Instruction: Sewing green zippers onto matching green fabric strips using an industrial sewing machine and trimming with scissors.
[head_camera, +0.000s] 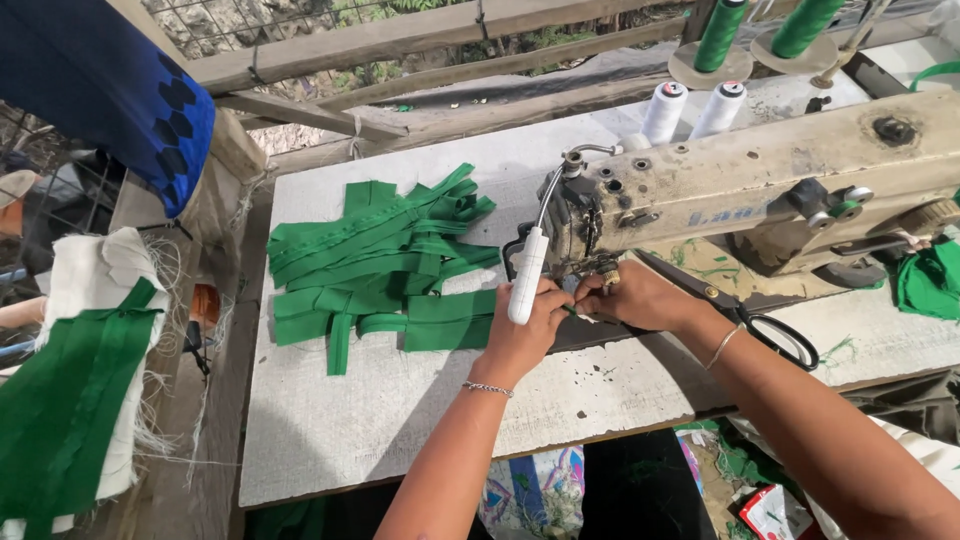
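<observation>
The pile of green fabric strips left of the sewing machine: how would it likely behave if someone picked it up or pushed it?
The green fabric strips look floppy: they lie folded and overlapped flat on the table. Probably light, being thin. Pushed, the loose pile would likely bunch or scatter rather than slide as one.
</observation>
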